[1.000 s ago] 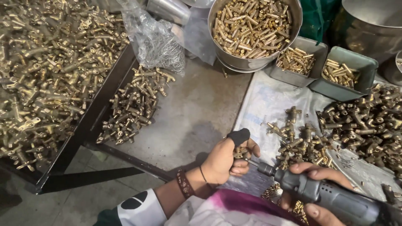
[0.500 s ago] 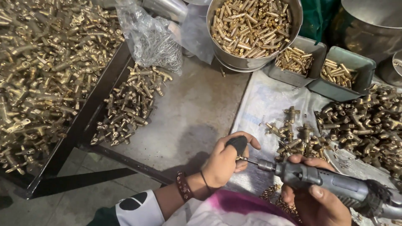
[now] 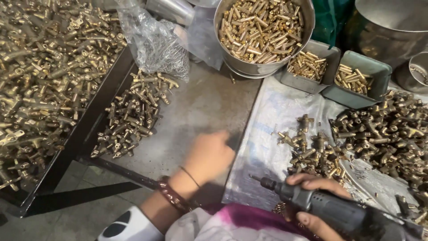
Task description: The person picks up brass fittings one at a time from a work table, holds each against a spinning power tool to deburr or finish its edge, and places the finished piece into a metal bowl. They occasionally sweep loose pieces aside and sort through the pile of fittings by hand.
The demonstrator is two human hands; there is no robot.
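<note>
The left hand (image 3: 208,157) is motion-blurred, its fingers and any contents unreadable. The power tool (image 3: 332,209) in the right hand (image 3: 314,201) runs off the lower right edge.

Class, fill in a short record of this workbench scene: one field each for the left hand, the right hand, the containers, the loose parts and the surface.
Left hand: left hand, blurred, over the grey table; what it holds cannot be told
Right hand: right hand grips a rotary tool
Containers: round steel bowl of brass pins; two grey trays
Loose parts: brass fittings in heaps
Surface: plastic sheet under the right-side fittings
</note>
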